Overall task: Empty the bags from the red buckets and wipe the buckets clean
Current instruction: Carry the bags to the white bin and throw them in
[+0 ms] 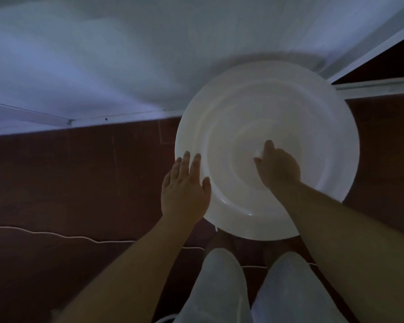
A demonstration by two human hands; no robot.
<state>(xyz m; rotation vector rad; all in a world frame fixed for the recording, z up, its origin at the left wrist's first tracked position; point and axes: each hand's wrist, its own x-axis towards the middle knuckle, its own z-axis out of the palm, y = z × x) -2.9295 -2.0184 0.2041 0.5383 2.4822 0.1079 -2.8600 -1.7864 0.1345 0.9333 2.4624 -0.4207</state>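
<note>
A round bucket (pixel 313 117) stands on the floor in front of me and looks pale white in this dim light. I look straight down into it. My left hand (pixel 183 188) lies flat on its near left rim, fingers spread, thumb over the inner edge. My right hand (pixel 278 167) reaches down inside the bucket toward the bottom, fingers closed on a small white cloth or tissue (pixel 259 153) that shows only at the fingertips. No bag is visible in the bucket.
The floor (pixel 79 178) is dark reddish-brown tile. A pale wall (pixel 103 54) rises behind the bucket, with a white frame (pixel 371 86) at the right. A thin white cable (pixel 56 235) runs across the floor on the left. My knees in light trousers (pixel 219 287) are below the bucket.
</note>
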